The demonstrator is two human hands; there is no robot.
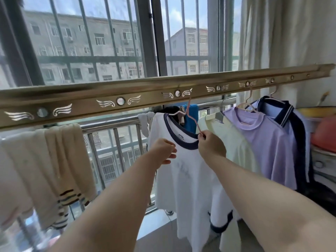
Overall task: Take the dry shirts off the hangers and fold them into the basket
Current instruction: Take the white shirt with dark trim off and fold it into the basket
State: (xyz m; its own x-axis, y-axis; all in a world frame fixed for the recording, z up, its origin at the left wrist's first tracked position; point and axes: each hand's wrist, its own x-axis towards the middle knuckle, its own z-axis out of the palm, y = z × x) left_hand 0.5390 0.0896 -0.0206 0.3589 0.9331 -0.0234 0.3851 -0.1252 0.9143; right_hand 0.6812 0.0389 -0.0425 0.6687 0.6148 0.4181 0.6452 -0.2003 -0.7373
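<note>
our l hand grips the white shirt at the shoulder, fingers curled on fabric; r hand pinches the pink hanger by the navy collar.

We see a drying rail of glossy, brass-toned metal and a railing of smooth, shiny steel. The white shirt is matt cloth with a ribbed navy collar. The towel looks coarser. The hanger is thin, smooth and pink-coated.
</note>
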